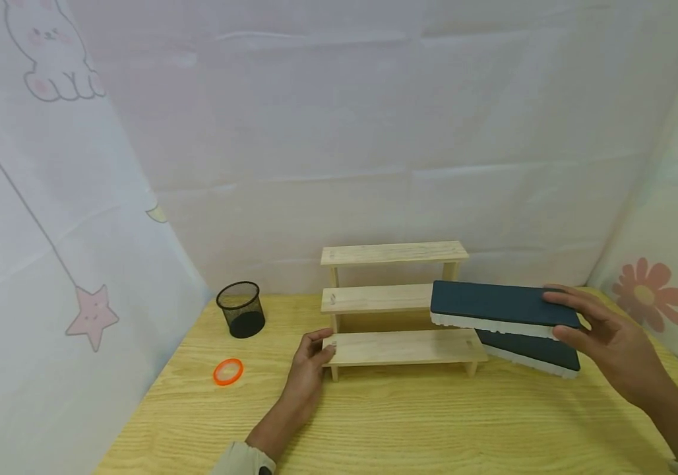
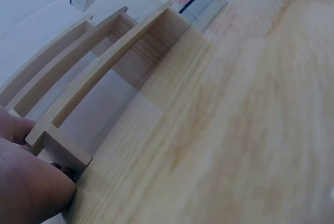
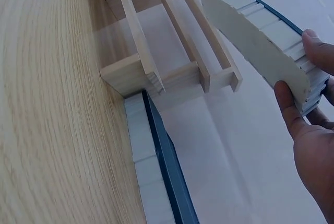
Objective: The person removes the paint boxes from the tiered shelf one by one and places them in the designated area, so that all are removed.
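Note:
A three-step wooden stand [image 1: 401, 348] stands on the table. My left hand [image 1: 306, 373] grips the left end of its lowest step, between thumb and fingers. My right hand [image 1: 618, 346] holds the right end of a long block [image 1: 502, 305] with a dark blue top and white ridged sides. That block is raised, its left end in front of the middle step; the right wrist view shows its flat white underside. Below it a second, similar blue-and-white block [image 1: 531, 351] lies on the table at the stand's right end, partly hidden in the head view.
A black mesh pen cup [image 1: 241, 310] stands at the back left of the wooden table [image 1: 410, 429]. An orange ring [image 1: 228, 372] lies in front of it. Printed cloth [image 1: 291, 138] hangs behind the table and along both sides.

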`<state>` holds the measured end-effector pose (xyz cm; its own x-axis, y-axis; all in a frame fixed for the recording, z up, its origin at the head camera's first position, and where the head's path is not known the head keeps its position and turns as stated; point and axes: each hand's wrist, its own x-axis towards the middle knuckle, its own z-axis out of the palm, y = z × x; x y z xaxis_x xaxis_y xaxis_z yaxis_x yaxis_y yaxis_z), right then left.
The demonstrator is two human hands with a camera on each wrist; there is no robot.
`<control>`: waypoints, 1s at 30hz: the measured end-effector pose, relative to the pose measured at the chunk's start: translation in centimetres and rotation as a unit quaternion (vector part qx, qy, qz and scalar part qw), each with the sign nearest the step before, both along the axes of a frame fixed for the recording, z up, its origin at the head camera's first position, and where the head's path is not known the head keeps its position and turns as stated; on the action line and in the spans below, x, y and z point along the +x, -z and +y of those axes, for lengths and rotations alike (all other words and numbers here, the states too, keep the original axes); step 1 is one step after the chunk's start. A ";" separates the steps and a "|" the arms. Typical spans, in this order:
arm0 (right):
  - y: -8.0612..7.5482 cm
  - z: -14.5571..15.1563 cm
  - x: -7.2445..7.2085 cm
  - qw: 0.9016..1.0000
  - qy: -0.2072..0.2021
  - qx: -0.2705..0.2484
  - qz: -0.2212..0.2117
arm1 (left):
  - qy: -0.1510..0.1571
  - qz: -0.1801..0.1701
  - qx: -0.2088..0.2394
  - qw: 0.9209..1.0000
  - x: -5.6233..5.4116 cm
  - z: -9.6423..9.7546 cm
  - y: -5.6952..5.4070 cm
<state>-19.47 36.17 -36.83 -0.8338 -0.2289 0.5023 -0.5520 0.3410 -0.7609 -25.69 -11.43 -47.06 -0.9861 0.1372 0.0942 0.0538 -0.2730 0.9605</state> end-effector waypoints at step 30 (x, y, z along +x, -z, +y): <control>4.8 7.0 3.6 0.983 0.148 0.108 0.000 | -0.001 -0.007 -0.001 1.000 -0.2 -0.1 0.0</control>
<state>-15.91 43.14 -41.68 -0.8800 -0.0777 0.4686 -0.4042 0.6406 -0.6529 -25.88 -11.53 -47.09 -0.9874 0.1362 0.0808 0.0414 -0.2702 0.9619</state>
